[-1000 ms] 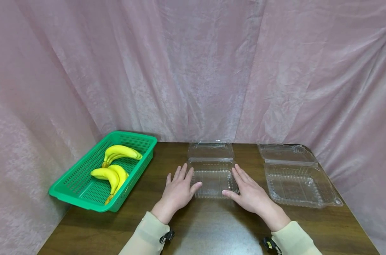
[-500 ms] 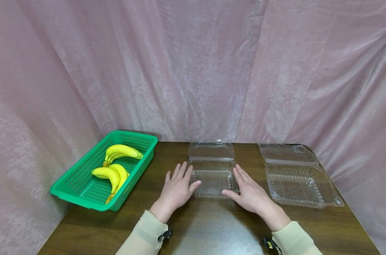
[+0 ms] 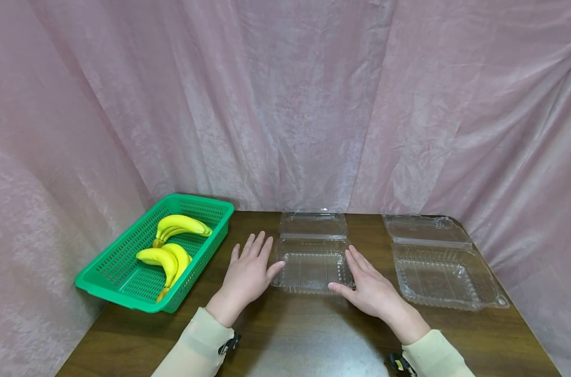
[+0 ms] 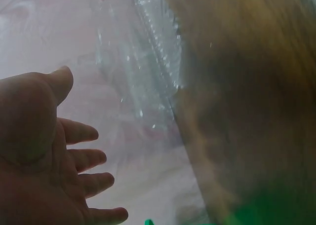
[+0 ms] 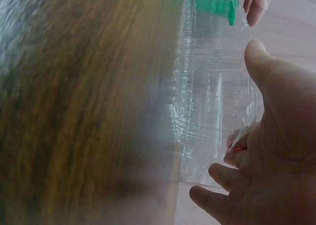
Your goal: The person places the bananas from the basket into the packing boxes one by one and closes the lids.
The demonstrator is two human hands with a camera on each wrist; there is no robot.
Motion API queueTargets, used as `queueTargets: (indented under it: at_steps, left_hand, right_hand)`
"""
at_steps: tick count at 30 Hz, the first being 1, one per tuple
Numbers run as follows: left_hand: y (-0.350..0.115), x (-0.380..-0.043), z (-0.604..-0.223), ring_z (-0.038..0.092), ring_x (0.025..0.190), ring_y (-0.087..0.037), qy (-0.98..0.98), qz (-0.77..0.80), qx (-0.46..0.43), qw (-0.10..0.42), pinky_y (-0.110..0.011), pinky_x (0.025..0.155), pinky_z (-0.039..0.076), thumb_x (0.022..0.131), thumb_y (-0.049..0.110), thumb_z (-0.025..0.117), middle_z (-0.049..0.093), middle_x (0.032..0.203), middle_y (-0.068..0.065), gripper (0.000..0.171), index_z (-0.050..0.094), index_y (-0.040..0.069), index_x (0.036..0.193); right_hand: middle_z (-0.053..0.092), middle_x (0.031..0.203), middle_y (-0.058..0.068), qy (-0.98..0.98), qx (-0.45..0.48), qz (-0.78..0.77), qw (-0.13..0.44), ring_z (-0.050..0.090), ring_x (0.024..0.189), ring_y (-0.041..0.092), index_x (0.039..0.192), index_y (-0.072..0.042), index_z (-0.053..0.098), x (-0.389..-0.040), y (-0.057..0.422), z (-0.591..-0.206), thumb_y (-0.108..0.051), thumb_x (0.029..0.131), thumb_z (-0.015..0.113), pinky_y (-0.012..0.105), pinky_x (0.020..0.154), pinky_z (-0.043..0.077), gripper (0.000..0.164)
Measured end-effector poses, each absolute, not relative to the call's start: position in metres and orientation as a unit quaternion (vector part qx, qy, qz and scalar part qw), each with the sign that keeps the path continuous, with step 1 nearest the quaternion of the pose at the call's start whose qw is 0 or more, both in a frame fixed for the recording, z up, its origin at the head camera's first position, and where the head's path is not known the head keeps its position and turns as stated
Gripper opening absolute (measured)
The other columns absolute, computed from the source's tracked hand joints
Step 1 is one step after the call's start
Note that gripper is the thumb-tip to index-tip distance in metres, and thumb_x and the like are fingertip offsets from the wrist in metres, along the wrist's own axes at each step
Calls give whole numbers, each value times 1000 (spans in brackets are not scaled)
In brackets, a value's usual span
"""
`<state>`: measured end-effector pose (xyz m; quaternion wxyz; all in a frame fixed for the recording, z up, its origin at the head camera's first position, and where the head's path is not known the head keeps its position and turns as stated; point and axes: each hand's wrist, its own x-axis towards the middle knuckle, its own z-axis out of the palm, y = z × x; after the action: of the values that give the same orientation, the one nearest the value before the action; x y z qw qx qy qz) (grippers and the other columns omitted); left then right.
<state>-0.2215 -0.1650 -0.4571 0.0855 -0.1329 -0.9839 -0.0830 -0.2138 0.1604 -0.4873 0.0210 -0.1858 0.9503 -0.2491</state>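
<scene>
A clear plastic clamshell box [image 3: 313, 264] lies with its lid folded back in the middle of the table. Just left of it my left hand [image 3: 247, 272] is spread with straight fingers, holding nothing; in the left wrist view its fingers [image 4: 91, 184] stand apart from the box. My right hand [image 3: 370, 285] has its straight fingers along the box's right side, thumb over the near right corner. Some of its fingers [image 5: 237, 156] show at the plastic edge in the right wrist view. Two bunches of bananas [image 3: 181, 226] lie in a green basket [image 3: 111, 298] at the left.
A second clear clamshell box [image 3: 445, 275], its lid also folded back, lies at the right edge of the brown wooden table [image 3: 309, 335]. Pink curtains [image 3: 309, 104] hang behind the table and along both sides.
My left hand has moved left, away from the middle box's left side. The right hand and both boxes have stayed nearly in place.
</scene>
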Motion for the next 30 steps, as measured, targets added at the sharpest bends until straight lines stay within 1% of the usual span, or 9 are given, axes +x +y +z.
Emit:
queueTargets:
  at_steps: [5,8,10,12,14,17,20,27,30]
  left_hand:
    - [-176,-222,-448,24,166,-41,-984,-67,-132,97,-73,127,22,112,62,54,33,178,-18,81,43,7,170]
    - [-183,-223,-445,25,165,-42,-985,-57,-131,101,-73,127,23,112,62,53,33,177,-18,80,43,7,170]
    - [-188,-223,-444,26,165,-42,-985,-53,-130,104,-73,127,22,113,62,52,34,177,-18,80,42,7,170]
    - [-192,-222,-442,26,165,-42,-985,-50,-129,107,-73,127,23,113,61,52,34,177,-18,80,42,7,170]
    - [-197,-222,-440,25,165,-43,-984,-50,-128,110,-74,126,23,113,60,53,35,177,-19,80,42,6,170]
    - [-204,-220,-436,25,165,-43,-984,-53,-127,117,-75,125,24,113,58,55,36,176,-20,79,42,5,170]
    - [-212,-219,-432,26,164,-45,-983,-56,-121,124,-76,124,24,113,56,57,37,175,-21,78,43,4,169]
    - [-234,-218,-424,27,164,-47,-985,-60,-100,129,-78,124,22,113,56,57,35,176,-22,79,42,2,169]
    - [-245,-218,-423,25,164,-49,-987,-61,-89,123,-79,123,21,114,55,55,33,176,-23,79,40,1,170]
  right_hand:
    - [14,182,21,950,-184,-252,20,22,165,46,173,5,21,-214,160,-487,-71,105,60,67,125,31,109]
    - [12,183,19,950,-180,-253,26,23,165,46,174,3,21,-214,160,-487,-74,104,58,69,124,33,110]
    - [10,184,17,950,-176,-254,34,26,163,48,175,1,20,-214,160,-488,-76,104,57,70,120,37,111]
    - [7,185,15,951,-170,-255,43,36,158,50,176,-1,18,-214,160,-488,-77,104,56,71,113,45,111]
    - [5,185,13,951,-164,-256,51,45,152,51,176,-3,17,-214,160,-489,-76,104,56,69,103,52,110]
    - [5,185,11,952,-159,-256,56,55,144,52,177,-5,17,-214,159,-489,-73,105,58,66,91,57,107]
    - [5,185,12,952,-159,-254,55,55,143,52,177,-4,17,-214,158,-489,-72,105,59,66,90,57,107]
    - [6,185,12,953,-158,-253,50,52,146,51,176,-3,16,-214,158,-489,-73,104,59,70,97,54,109]
    - [6,185,12,953,-158,-253,51,52,146,51,176,-3,16,-213,159,-490,-73,104,59,69,95,56,110]
